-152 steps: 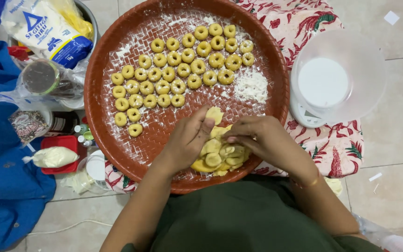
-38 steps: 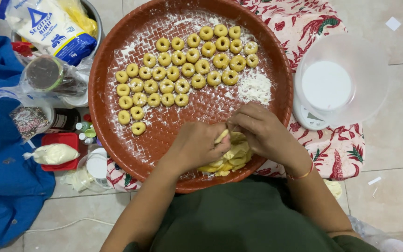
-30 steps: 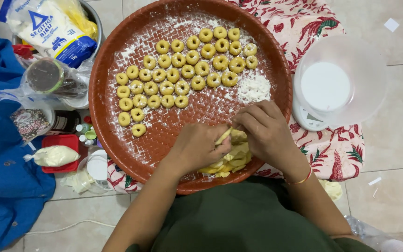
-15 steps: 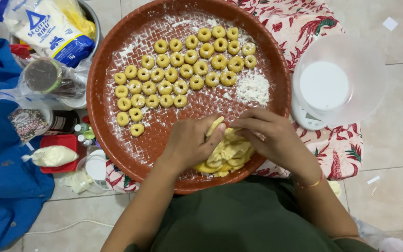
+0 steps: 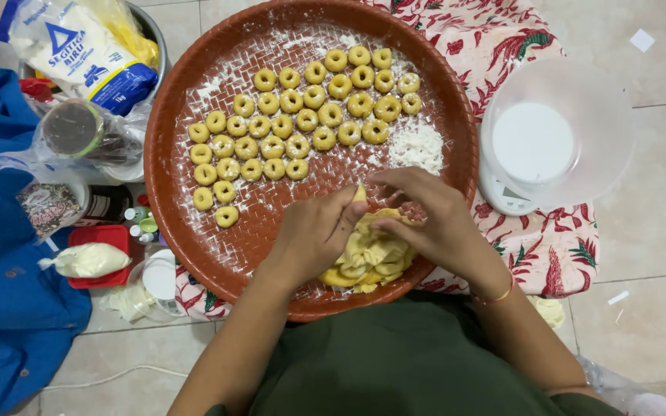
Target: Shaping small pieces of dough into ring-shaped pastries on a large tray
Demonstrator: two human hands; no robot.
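Observation:
A round brown woven tray (image 5: 194, 200), dusted with flour, lies on the floor in front of me. Several small yellow dough rings (image 5: 302, 123) sit in rows across its far half. A heap of yellow dough pieces (image 5: 370, 258) lies at the near edge. My left hand (image 5: 314, 235) and my right hand (image 5: 429, 219) meet just above that heap, pinching one small piece of dough (image 5: 359, 194) between their fingertips. A little mound of white flour (image 5: 416, 146) lies just beyond my right hand.
A clear bowl on a white kitchen scale (image 5: 553, 139) stands right of the tray on a red patterned cloth (image 5: 549, 239). At the left are a flour bag (image 5: 79, 54), a plastic-wrapped jar (image 5: 79, 135), a red tub (image 5: 94, 258), small bottles and blue fabric (image 5: 1, 323).
Both hands have stayed over the dough heap, working small pieces. The right hand drew back from the flour mound, and a piece of dough now sits between the fingertips of both hands.

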